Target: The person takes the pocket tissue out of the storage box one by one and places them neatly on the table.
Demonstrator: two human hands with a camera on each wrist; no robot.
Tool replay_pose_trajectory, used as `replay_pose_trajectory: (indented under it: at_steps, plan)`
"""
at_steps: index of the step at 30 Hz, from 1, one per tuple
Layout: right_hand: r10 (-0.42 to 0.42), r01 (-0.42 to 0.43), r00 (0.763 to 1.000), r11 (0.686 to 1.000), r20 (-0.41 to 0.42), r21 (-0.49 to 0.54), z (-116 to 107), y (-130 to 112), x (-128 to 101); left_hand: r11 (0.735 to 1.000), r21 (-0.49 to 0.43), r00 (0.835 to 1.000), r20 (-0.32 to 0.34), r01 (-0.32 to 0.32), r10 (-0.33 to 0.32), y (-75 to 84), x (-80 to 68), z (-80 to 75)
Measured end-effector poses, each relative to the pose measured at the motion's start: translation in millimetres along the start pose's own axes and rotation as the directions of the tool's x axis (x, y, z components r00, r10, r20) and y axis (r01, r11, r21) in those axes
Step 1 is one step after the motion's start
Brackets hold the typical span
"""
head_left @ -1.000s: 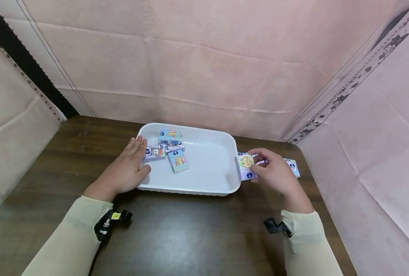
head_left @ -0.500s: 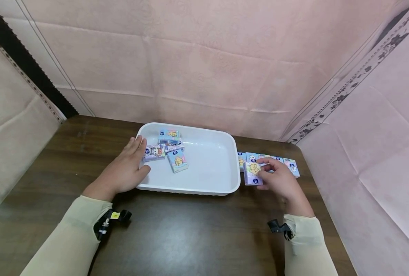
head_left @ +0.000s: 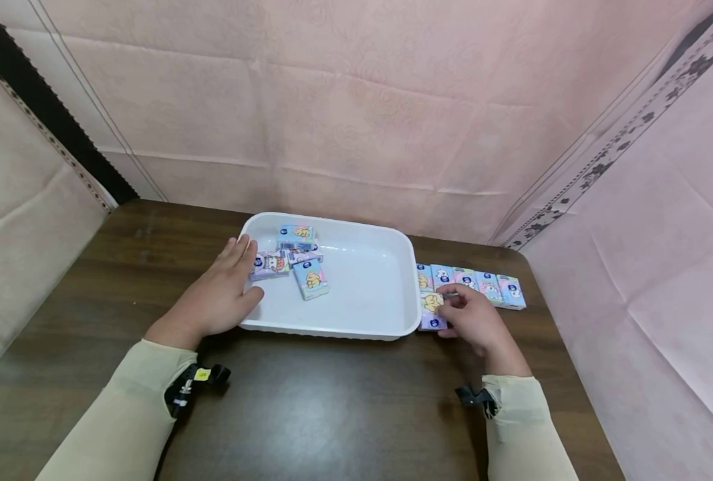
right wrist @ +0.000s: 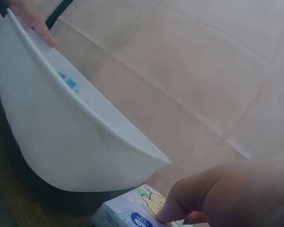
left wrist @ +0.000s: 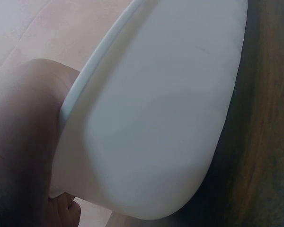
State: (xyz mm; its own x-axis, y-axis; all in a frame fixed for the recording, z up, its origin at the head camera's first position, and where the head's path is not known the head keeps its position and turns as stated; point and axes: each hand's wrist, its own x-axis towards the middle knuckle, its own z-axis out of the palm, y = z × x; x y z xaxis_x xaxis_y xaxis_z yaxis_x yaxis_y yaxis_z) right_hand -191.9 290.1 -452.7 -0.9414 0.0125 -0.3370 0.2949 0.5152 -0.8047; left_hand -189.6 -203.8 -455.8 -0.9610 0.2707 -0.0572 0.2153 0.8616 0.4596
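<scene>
White tray point(head_left: 356, 327) steadied at 9 o'clock by the flat, unclenched left hand point(head_left: 214, 297); right hand point(head_left: 473, 321) pinching a tissue pack point(head_left: 432, 310) at 3 o'clock should seat it squarely beneath the row point(head_left: 473, 280).

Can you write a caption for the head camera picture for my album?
Left hand steadies the white tray; right hand holds a tissue pack beside it.

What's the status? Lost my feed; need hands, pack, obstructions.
Left hand steadies tray rim. Right hand pinches pack on table, beside tray, in front of row of packs. Nothing in the way.
</scene>
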Motion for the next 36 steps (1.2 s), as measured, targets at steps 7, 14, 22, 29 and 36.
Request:
replay_pose_trajectory:
  at_steps: [7, 14, 22, 29, 36]
  plan:
    - [0.009, -0.009, 1.000, 1.000, 0.025, 0.003, 4.6, 1.9, 1.1, 1.000, -0.004, 1.000, -0.001, 0.007, -0.007, -1.1, 1.6, 0.9]
    - [0.007, -0.007, 0.999, 1.000, 0.034, -0.001, 4.4, 3.4, 2.5, 1.000, -0.010, 1.000, 0.003, 0.013, -0.013, -0.1, 1.0, -0.6]
    - [0.008, -0.007, 0.999, 1.000, 0.037, -0.009, 5.7, 6.9, 3.6, 1.000, -0.007, 1.000, -0.008, 0.003, -0.004, 0.8, 0.6, -0.5]
    - [-0.003, 0.004, 0.999, 1.000, 0.033, -0.017, 7.8, 7.3, 3.8, 1.000, -0.009, 1.000, -0.002, 0.006, -0.006, 0.1, 0.9, -0.3]
    - [-0.010, 0.011, 1.000, 1.000, 0.029, -0.020, 10.1, 7.0, 3.1, 1.000, -0.014, 1.000, 0.005, 0.011, -0.011, -0.4, 0.8, -0.2]
